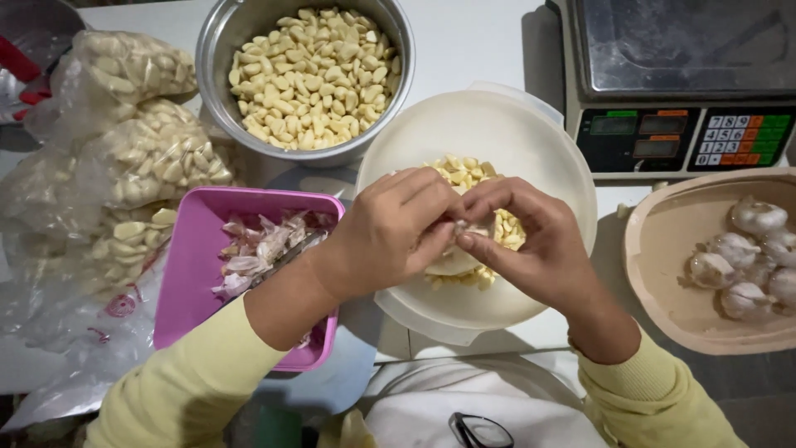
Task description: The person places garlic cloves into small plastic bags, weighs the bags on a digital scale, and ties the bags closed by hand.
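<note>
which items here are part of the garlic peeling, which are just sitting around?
In use:
left hand and right hand, pinching one garlic piece
white bowl of peeled cloves
pink tray of skins
tan bowl of whole bulbs
metal bowl of peeled cloves

Lying about:
weighing scale
bagged cloves
glasses

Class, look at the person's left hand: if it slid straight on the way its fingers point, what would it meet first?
The left hand points rightward; it would probably first meet the right hand, whose fingertips already seem to touch it above the round white plastic bowl.
</note>
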